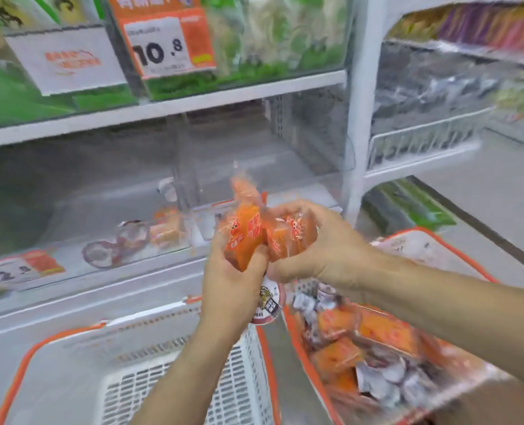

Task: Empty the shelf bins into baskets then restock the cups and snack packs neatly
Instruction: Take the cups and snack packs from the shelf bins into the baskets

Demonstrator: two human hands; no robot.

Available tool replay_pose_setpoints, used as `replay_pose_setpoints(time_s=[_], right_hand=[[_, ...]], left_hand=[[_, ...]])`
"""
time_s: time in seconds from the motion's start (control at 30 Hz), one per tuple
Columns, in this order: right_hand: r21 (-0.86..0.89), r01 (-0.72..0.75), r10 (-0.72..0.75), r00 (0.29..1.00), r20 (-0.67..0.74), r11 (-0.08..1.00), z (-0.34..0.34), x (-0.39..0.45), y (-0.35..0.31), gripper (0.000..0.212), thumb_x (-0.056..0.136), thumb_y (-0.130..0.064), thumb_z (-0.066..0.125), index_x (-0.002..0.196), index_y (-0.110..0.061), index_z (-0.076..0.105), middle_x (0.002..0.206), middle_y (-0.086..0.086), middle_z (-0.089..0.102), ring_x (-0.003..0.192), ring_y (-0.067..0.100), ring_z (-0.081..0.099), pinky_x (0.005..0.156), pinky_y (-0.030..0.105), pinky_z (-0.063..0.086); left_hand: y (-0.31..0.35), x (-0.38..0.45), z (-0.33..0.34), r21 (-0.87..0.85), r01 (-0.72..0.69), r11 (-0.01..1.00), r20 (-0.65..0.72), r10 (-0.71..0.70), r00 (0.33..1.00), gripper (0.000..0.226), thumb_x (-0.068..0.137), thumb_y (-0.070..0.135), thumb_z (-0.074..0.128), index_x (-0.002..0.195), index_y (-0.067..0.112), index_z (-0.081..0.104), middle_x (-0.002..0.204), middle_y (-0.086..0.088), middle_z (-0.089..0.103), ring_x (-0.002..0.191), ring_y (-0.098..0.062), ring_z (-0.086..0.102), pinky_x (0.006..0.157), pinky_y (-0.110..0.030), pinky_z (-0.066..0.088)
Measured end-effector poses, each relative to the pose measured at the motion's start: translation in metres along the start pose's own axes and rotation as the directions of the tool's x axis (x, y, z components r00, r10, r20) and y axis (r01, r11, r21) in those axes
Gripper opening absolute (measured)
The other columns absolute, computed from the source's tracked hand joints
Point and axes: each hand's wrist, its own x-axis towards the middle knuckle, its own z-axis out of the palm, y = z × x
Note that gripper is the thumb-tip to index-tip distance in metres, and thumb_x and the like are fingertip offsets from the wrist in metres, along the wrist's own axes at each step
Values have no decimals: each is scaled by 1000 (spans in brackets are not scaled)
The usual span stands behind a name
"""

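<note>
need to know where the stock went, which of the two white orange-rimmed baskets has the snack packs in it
The right basket, under the right hand, is piled with orange snack packs and small cups. The left basket shows only bare white slatted walls.

2 bare forearms reach in from below, no sleeves, watch or rings showing on the left hand (233, 277) or right hand (325, 250).

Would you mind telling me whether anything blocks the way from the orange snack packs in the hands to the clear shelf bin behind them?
Nothing visible: the snack packs sit before the bin, whose top looks open.
</note>
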Motion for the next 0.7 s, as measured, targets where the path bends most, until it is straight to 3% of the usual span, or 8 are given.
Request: replay_pose_setpoints(time_s=[0.1, 0.27, 0.33, 0.4, 0.47, 0.57, 0.63, 0.7], right_hand=[[20, -101, 102, 993, -56, 995, -50, -14, 33, 68, 62, 24, 78, 115, -15, 62, 78, 15, 69, 57, 19, 63, 48, 27, 51], [-129, -243, 216, 957, -193, 961, -129, -7, 99, 63, 62, 18, 79, 111, -18, 63, 73, 15, 67, 59, 25, 61, 56, 37, 52], [-214, -258, 212, 953, -214, 942, -162, -6, 123, 63, 62, 17, 79, 113, -17, 64, 80, 14, 70, 61, 23, 63, 54, 33, 54], [-336, -212, 150, 968, -202, 918, -195, -5, 143, 61, 61, 12, 84, 111, -19, 66, 98, 0, 71, 76, 6, 67, 64, 19, 53], [-508, -170, 97, 981, -167, 844, -224, -6, 162, 61, 58, -7, 92, 111, -23, 67, 112, -9, 66, 101, -5, 62, 87, 17, 52], [-716, -124, 92, 992, -84, 687, -252, -15, 192, 67, 55, -42, 85, 118, -25, 67, 131, -7, 54, 136, 15, 42, 114, 35, 38], [-779, -155, 147, 986, -81, 607, -259, -18, 198, 75, 62, -48, 85, 129, -29, 59, 145, 2, 42, 145, 17, 30, 117, 33, 33], [-836, -230, 190, 970, -153, 498, -265, -12, 195, 80, 68, -53, 82, 139, -31, 51, 151, 9, 40, 148, 24, 26, 118, 40, 31]], left_hand=[[-27, -9, 59, -24, 114, 993, 98, -111, 989, 37, 90, -4, 62, 121, 16, 61, 99, 6, 77, 91, -7, 72, 77, -17, 55], [-91, -13, 152, -104, 383, 918, 196, -358, 913, 17, 89, 13, 72, 105, 19, 65, 86, 5, 77, 85, -14, 74, 82, -34, 60], [-113, -14, 185, -172, 467, 867, 298, -407, 864, 33, 87, 18, 76, 117, 18, 62, 102, -5, 77, 100, -27, 72, 91, -46, 57], [-128, -16, 211, -175, 507, 844, 417, -403, 814, 56, 79, 24, 82, 127, 20, 56, 113, -8, 74, 107, -30, 70, 97, -54, 53], [-140, -16, 231, -17, 459, 888, 465, -399, 790, 73, 73, 24, 88, 135, 23, 49, 116, -4, 72, 107, -25, 69, 97, -47, 54], [-152, -15, 242, 288, 198, 937, 476, -319, 820, 80, 73, 16, 87, 141, 22, 46, 124, 2, 63, 110, -16, 63, 87, -16, 52], [-163, -16, 237, 408, 62, 911, 470, -268, 841, 82, 74, 18, 86, 144, 25, 44, 132, 4, 50, 121, -12, 51, 96, -16, 43], [-171, -14, 227, 462, 33, 886, 421, -252, 871, 83, 74, 23, 87, 144, 24, 44, 138, 1, 48, 126, -13, 46, 101, -21, 36]])
